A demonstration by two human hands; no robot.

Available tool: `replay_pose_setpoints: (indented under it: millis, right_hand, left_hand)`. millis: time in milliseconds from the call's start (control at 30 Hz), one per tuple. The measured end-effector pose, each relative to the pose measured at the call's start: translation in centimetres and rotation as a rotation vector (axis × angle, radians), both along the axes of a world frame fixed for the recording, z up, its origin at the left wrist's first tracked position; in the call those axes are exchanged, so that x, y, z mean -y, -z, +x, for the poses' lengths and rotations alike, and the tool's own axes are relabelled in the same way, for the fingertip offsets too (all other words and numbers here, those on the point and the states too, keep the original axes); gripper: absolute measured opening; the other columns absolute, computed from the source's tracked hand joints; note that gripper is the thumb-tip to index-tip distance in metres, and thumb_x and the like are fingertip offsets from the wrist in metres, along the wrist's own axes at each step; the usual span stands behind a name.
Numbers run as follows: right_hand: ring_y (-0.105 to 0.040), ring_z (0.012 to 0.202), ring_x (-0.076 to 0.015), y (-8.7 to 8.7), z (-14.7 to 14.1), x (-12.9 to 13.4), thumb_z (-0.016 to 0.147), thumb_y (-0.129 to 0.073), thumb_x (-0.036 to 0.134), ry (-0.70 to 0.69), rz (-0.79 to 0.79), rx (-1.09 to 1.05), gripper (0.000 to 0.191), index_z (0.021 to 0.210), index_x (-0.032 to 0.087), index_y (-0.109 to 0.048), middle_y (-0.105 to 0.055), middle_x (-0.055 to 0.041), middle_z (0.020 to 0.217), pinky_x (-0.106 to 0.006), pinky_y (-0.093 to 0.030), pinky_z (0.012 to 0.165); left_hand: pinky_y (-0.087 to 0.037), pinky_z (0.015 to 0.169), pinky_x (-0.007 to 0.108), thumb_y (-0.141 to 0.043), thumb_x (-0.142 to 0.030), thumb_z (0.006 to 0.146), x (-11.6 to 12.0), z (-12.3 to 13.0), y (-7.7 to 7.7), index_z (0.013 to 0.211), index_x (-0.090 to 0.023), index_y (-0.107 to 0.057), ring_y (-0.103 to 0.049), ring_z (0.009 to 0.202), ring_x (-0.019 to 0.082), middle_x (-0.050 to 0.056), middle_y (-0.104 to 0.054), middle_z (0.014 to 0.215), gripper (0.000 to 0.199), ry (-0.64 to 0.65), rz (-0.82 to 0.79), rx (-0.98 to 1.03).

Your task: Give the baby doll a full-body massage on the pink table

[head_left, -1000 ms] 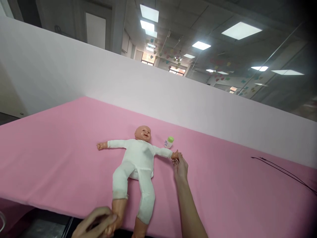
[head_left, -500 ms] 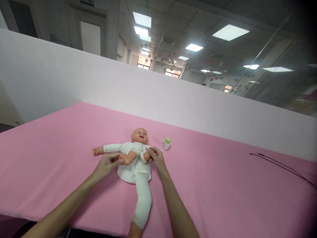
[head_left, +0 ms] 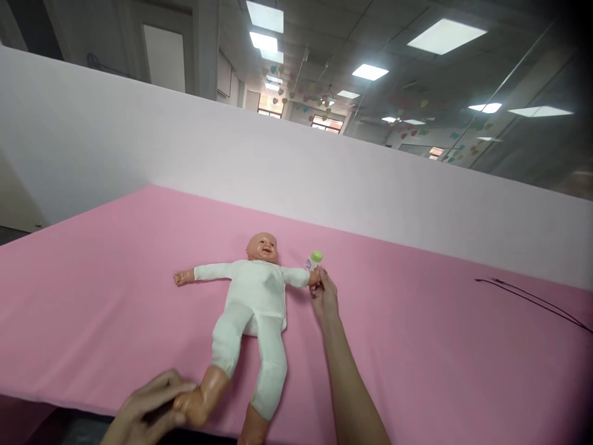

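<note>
A baby doll (head_left: 257, 287) in white cloth lies on its back on the pink-covered table (head_left: 393, 346), head toward the far wall. My left hand (head_left: 151, 405) grips the doll's foot on the left side, that leg stretched toward me near the table's front edge. The fingers of my right hand (head_left: 325, 293) are closed on the doll's hand at the right, its arm extended sideways. Just behind that hand stands a small bottle (head_left: 316, 258) with a green cap, partly hidden. The doll's other arm lies stretched out to the left.
A thin black cable (head_left: 532, 300) lies on the right part of the table. The white partition (head_left: 231, 161) runs along the back, with glass above it on the right.
My left hand has brought the doll's bent leg down straight toward the front edge. My right hand has drawn the doll's arm from its chest out to the right, near the bottle.
</note>
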State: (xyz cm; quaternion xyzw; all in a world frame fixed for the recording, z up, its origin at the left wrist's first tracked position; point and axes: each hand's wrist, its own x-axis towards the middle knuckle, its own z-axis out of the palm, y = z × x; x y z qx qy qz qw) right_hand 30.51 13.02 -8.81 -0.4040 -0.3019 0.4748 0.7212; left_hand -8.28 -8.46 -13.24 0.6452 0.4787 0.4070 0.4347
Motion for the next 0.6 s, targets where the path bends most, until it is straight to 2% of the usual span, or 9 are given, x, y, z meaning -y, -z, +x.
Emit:
replay_pose_setpoints:
  millis: [133,200,267,333,400,500,567,600]
  right_hand:
    - [-0.053,0.06,-0.0106,-1.3,-2.6,2.0,0.066,-0.095,0.051,-0.39,0.053,0.394,0.042,0.077,0.016,-0.075,-0.069,-0.0043,0.079,-0.023,-0.039,0.052]
    - [-0.058,0.067,-0.0135,-1.4,-3.6,2.7,0.071,-0.094,0.046,-0.542,0.069,0.524,0.036,0.077,0.015,-0.076,-0.07,-0.0053,0.081,-0.024,-0.043,0.058]
    - [-0.059,0.069,-0.0142,-1.3,-4.1,2.9,0.074,-0.093,0.046,-0.59,0.082,0.567,0.034,0.079,0.016,-0.077,-0.069,-0.0045,0.079,-0.025,-0.044,0.061]
    - [-0.054,0.062,-0.0121,-0.9,-4.0,2.5,0.072,-0.092,0.051,-0.512,0.073,0.533,0.039,0.08,0.016,-0.077,-0.068,-0.0031,0.075,-0.025,-0.041,0.056]
    - [-0.048,0.055,-0.0102,-0.3,-3.3,1.6,0.069,-0.092,0.057,-0.318,0.044,0.404,0.046,0.083,0.016,-0.076,-0.065,-0.0011,0.07,-0.025,-0.037,0.05]
    - [-0.047,0.055,-0.0104,0.9,-1.4,0.1,0.068,-0.09,0.059,0.038,-0.004,0.139,0.048,0.087,0.018,-0.074,-0.061,0.0014,0.068,-0.024,-0.038,0.049]
    - [-0.047,0.055,-0.0108,1.7,0.1,-0.6,0.069,-0.09,0.052,0.219,-0.077,-0.014,0.04,0.084,0.019,-0.071,-0.058,0.003,0.065,-0.024,-0.04,0.049]
    - [-0.046,0.054,-0.0106,2.0,0.7,-0.9,0.069,-0.09,0.047,0.278,-0.119,-0.08,0.036,0.081,0.02,-0.069,-0.057,0.0035,0.064,-0.024,-0.039,0.048]
  left_hand:
    - [-0.051,0.07,0.026,-0.074,-0.051,0.089,-5.8,3.3,-4.4,0.102,-0.025,-0.085,-0.065,0.079,0.02,0.005,-0.068,0.085,0.031,-0.135,0.13,0.106]
    - [-0.048,0.07,0.027,-0.073,-0.05,0.089,-9.1,5.4,-5.5,0.101,-0.023,-0.084,-0.062,0.078,0.02,0.005,-0.067,0.084,0.032,-0.158,0.164,0.13]
    - [-0.048,0.073,0.029,-0.073,-0.049,0.087,-11.6,7.2,-5.7,0.096,-0.021,-0.084,-0.061,0.08,0.021,0.006,-0.068,0.084,0.032,-0.144,0.205,0.169]
    - [-0.047,0.072,0.029,-0.073,-0.049,0.086,-12.5,8.1,-5.7,0.094,-0.02,-0.084,-0.061,0.079,0.022,0.006,-0.068,0.083,0.033,-0.124,0.23,0.184]
    - [-0.047,0.069,0.028,-0.072,-0.051,0.087,-11.5,7.7,-5.5,0.095,-0.021,-0.084,-0.06,0.076,0.021,0.005,-0.067,0.082,0.034,-0.131,0.22,0.172]
    - [-0.05,0.069,0.027,-0.073,-0.055,0.088,-7.3,4.6,-4.2,0.097,-0.024,-0.084,-0.063,0.077,0.022,0.005,-0.068,0.082,0.034,-0.161,0.16,0.139]
    - [-0.054,0.07,0.028,-0.076,-0.055,0.085,-3.8,2.1,-2.3,0.097,-0.027,-0.085,-0.066,0.079,0.023,0.006,-0.071,0.084,0.032,-0.139,0.113,0.113]
    - [-0.056,0.071,0.029,-0.077,-0.056,0.085,-2.1,1.1,-1.1,0.1,-0.029,-0.086,-0.067,0.079,0.024,0.006,-0.071,0.083,0.032,-0.065,0.057,0.086]
